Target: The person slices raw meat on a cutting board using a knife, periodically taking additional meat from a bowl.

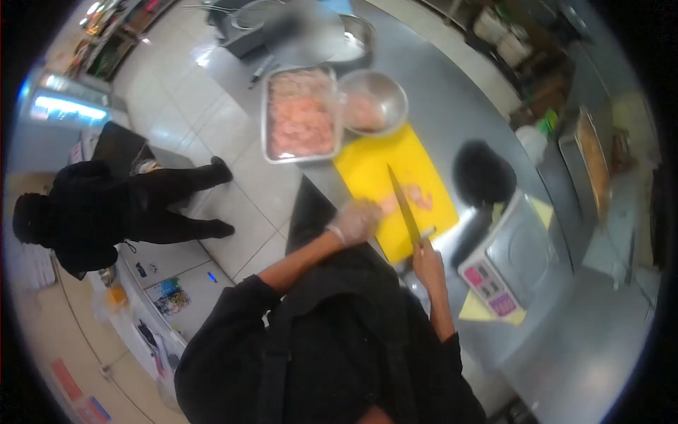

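My right hand [428, 267] is closed round the handle of a long kitchen knife [405, 205], whose blade lies across the yellow cutting board [390, 152]. In a clear glove, my left hand [355, 222] has its fingers closed at the end of a piece of pale pink raw meat [388, 203], left of the blade. A few cut bits of meat [421, 198] lie on the board to the right of the knife. Beyond the board stand a metal tray [267, 134] full of pink meat pieces and a steel bowl [395, 109] with more meat in it.
A kitchen scale [512, 247] and a blurred black round object [484, 173] sit right of the board on the steel table [441, 92]. Blurred pans [357, 42] stand at the far end. A person in black [141, 201] stands on the tiled floor at left.
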The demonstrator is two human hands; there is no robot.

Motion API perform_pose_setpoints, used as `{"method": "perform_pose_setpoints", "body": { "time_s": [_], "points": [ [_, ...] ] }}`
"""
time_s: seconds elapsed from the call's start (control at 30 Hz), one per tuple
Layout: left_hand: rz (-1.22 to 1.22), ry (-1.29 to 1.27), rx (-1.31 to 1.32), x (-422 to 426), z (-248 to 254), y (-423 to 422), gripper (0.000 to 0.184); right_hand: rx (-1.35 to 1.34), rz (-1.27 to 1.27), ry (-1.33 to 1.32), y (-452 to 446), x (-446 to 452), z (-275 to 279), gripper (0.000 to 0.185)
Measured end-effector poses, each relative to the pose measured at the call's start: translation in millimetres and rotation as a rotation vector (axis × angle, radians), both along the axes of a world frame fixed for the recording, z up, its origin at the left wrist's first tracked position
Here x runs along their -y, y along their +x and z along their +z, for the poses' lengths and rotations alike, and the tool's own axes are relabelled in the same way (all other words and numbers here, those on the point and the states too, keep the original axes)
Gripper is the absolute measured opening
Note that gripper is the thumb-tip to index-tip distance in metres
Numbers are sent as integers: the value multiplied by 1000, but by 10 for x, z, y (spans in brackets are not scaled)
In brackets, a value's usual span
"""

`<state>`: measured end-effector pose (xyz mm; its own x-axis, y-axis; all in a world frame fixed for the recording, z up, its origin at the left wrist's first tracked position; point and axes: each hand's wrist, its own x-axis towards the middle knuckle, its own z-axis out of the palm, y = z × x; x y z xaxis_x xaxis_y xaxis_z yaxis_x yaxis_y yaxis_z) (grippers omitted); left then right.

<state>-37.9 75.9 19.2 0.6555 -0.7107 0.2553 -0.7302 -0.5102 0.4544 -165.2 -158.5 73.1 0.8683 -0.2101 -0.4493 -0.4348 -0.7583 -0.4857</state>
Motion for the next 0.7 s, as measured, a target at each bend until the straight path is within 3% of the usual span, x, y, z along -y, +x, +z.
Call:
{"method": "perform_pose_setpoints", "body": {
  "time_s": [0.03,0.2,0.3,0.33,0.4,0.5,0.6,0.7],
  "points": [
    [45,106,-49,1,108,-15,11,51,-21,-3,-41,6,-17,33],
    [189,27,-294,-68,235,-8,18,-45,-44,14,-7,-108,223,31],
    [278,-126,-176,48,530,20,26,-82,35,-9,-1,-156,303,31],
    [280,-128,-177,93,520,39,26,-84,37,-12,5,-157,299,31],
    [238,146,-248,163,487,92,33,-112,77,-16,13,-151,288,31],
    [258,108,-83,182,393,51,19,-135,90,-32,44,-131,352,31],
    [290,114,-136,200,197,26,31,-193,109,-61,66,-137,465,32],
    [270,90,-198,194,135,40,26,-210,104,-17,30,-135,378,33]
  ]
}}
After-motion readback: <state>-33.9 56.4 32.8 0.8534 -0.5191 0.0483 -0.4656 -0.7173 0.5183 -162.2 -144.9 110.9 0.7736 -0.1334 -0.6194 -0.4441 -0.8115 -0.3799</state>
